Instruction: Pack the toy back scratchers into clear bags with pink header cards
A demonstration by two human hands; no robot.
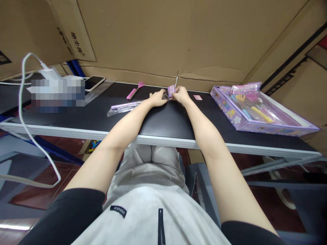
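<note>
Near the back of the black tabletop, my two hands meet around a small purple printed card (171,90). My right hand (182,95) is closed, pinching the card at its lower right edge. My left hand (157,98) is also closed, with its fingertips beside the card on a small greyish piece (166,97) that I cannot make out. Left of the hands lies a pink extendable back scratcher (136,90) with a claw-shaped head. A purple-handled stick (125,105) in a clear plastic sleeve (120,111) lies partly behind my left forearm.
A small pink card (197,97) lies right of my hands. Farther right, an open purple display box (230,114) holds several coloured scratchers. A phone (95,83) and a white cable (21,92) are at left. Cardboard walls (153,41) enclose the table's back.
</note>
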